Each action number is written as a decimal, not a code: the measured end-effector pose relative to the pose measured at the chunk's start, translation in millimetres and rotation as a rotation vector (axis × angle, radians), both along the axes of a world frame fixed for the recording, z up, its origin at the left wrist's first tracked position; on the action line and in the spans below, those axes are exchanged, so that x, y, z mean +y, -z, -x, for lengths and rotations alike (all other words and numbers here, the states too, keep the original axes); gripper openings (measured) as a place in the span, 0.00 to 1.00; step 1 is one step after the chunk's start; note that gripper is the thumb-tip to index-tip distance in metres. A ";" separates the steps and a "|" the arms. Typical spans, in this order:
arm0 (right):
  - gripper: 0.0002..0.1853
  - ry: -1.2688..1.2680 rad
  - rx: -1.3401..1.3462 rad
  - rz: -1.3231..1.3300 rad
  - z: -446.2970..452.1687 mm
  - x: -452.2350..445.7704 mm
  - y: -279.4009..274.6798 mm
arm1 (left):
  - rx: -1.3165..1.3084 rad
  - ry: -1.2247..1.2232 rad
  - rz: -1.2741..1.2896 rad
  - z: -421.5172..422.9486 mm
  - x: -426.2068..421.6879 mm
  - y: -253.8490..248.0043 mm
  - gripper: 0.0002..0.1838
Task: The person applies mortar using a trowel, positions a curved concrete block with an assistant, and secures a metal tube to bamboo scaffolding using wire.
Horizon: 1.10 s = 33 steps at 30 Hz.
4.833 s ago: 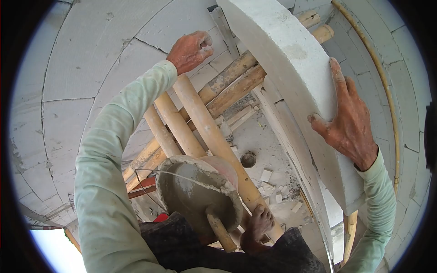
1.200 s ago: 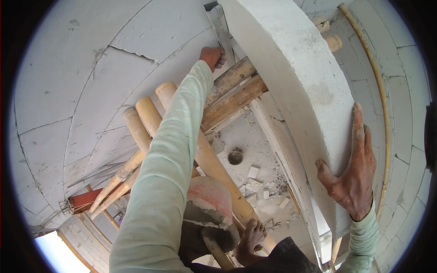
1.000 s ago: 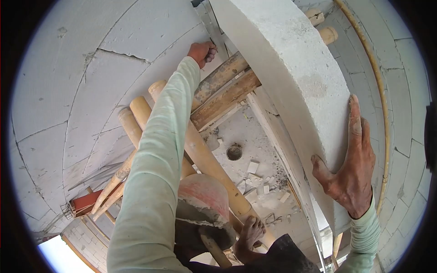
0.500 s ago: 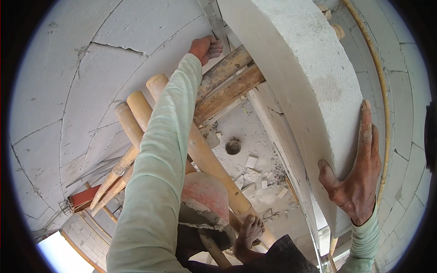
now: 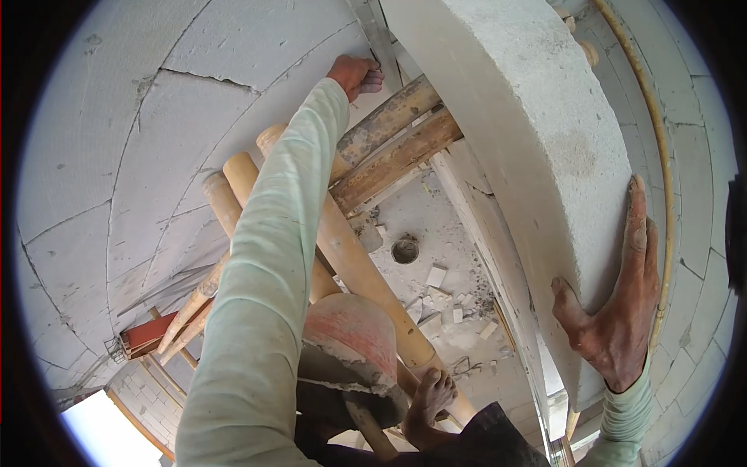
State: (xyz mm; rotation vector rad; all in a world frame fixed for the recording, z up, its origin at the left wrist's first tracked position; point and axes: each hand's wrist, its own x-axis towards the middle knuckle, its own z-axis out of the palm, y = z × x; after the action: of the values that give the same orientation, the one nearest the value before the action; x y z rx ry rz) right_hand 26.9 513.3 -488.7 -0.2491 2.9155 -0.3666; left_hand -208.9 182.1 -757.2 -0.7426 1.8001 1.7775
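My left hand (image 5: 356, 76) is reached out against the light-grey block wall (image 5: 210, 47), just above two bamboo or wooden poles (image 5: 389, 121). Its fingers are curled closed, and whatever they may hold is hidden. My right hand (image 5: 618, 311) grips the near end of a long, pale aerated concrete block (image 5: 576, 140). The thumb presses on one face while the fingers stretch along the opposite side. The block stands on edge and runs away toward the top of the view.
Bamboo scaffold poles (image 5: 366, 272) cross below me, with a bare foot (image 5: 428, 405) on them. A mortar-crusted bucket (image 5: 354, 327) sits close to my body. Far below, the floor (image 5: 436, 218) holds a round container (image 5: 405, 249) and broken block pieces (image 5: 437, 275). A yellowish hose or pole (image 5: 654, 117) curves at right.
The scene has shifted slightly to the right in view. Both hands keep nearly the same places, the left by the wall and the right on the block.
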 end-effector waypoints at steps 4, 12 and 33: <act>0.60 -0.022 0.037 -0.008 -0.3 1.0 1.8 | 0.031 -0.006 0.021 -2.7 3.0 -0.1 0.10; 0.58 -0.111 0.097 -0.066 -1.5 12.8 5.7 | 0.104 0.031 -0.066 -0.4 -8.1 15.5 0.11; 0.58 0.050 -0.009 0.064 0.4 0.3 1.7 | 0.153 0.029 -0.014 2.7 -6.7 6.8 0.09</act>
State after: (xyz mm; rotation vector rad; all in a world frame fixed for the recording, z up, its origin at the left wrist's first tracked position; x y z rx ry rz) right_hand 26.5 513.6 -490.4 -0.1840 2.9084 -0.4685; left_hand -211.7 175.3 -764.0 -0.5866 1.8839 1.8702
